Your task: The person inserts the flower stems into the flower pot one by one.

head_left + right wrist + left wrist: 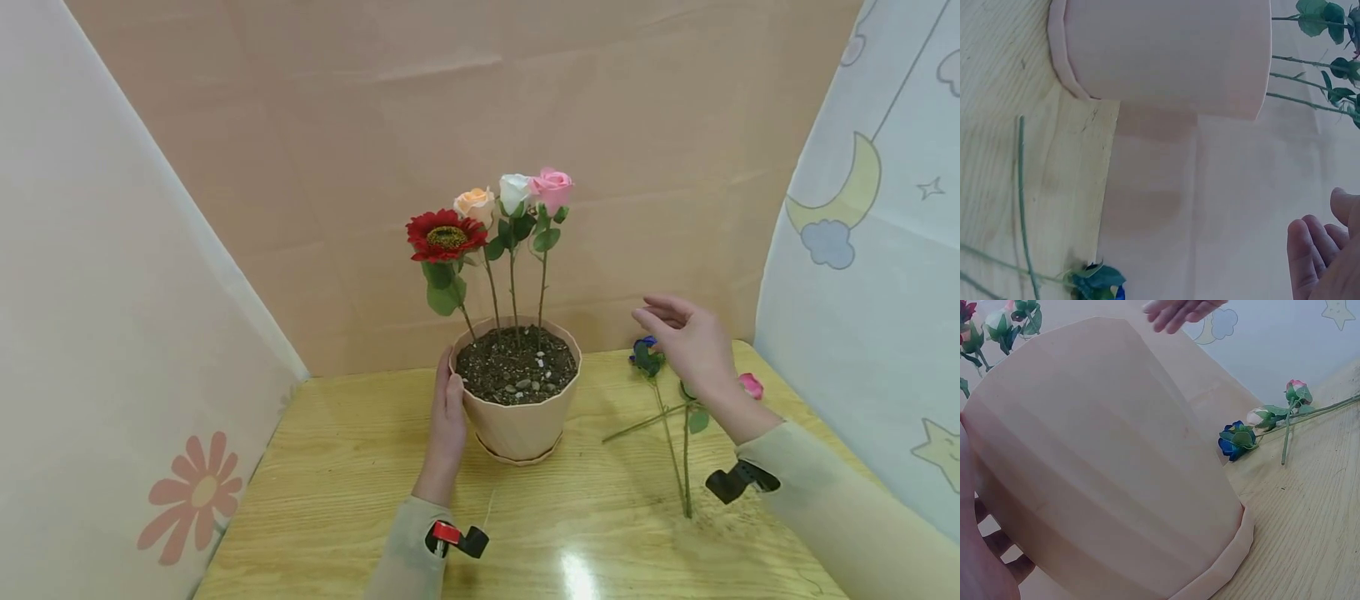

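Observation:
A pale pink flower pot filled with dark soil stands on a matching saucer. My left hand holds its left side, thumb toward me and fingers round the far side. Upright in the soil are a red sunflower-like bloom, a peach rose, a white rose and a pink rose. To the right of the pot, my right hand hovers with loosely bent fingers and nothing held. Below it lies a blue rose, its bloom near the table's back edge.
Beside the blue rose lie a deep pink rose and a pale pink rose, their stems crossing on the wooden table. Dark crumbs lie near the stem ends. A peach backdrop rises behind; printed cloth panels flank both sides.

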`<move>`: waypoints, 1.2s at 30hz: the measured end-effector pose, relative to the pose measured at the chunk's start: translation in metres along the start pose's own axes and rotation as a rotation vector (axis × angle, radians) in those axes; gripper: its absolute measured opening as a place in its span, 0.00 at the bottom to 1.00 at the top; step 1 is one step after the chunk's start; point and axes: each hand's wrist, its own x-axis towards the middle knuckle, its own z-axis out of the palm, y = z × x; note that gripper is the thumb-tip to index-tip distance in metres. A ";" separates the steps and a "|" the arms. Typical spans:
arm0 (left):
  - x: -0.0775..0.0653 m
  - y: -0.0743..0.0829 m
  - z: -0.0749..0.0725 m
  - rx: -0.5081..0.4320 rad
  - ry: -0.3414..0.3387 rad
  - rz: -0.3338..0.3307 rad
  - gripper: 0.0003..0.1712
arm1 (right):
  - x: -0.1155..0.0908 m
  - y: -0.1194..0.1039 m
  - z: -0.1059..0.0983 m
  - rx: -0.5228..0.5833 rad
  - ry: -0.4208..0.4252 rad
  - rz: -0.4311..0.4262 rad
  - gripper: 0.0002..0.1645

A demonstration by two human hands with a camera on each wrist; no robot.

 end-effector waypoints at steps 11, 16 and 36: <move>0.001 0.000 0.000 0.000 0.000 -0.007 0.33 | -0.022 0.027 -0.029 -0.052 0.009 0.062 0.40; 0.000 0.000 0.000 -0.004 -0.007 -0.007 0.33 | -0.032 0.041 -0.038 -0.111 0.014 0.082 0.40; -0.001 0.000 -0.001 0.005 -0.012 0.004 0.33 | -0.057 0.084 -0.050 -0.163 0.001 0.165 0.41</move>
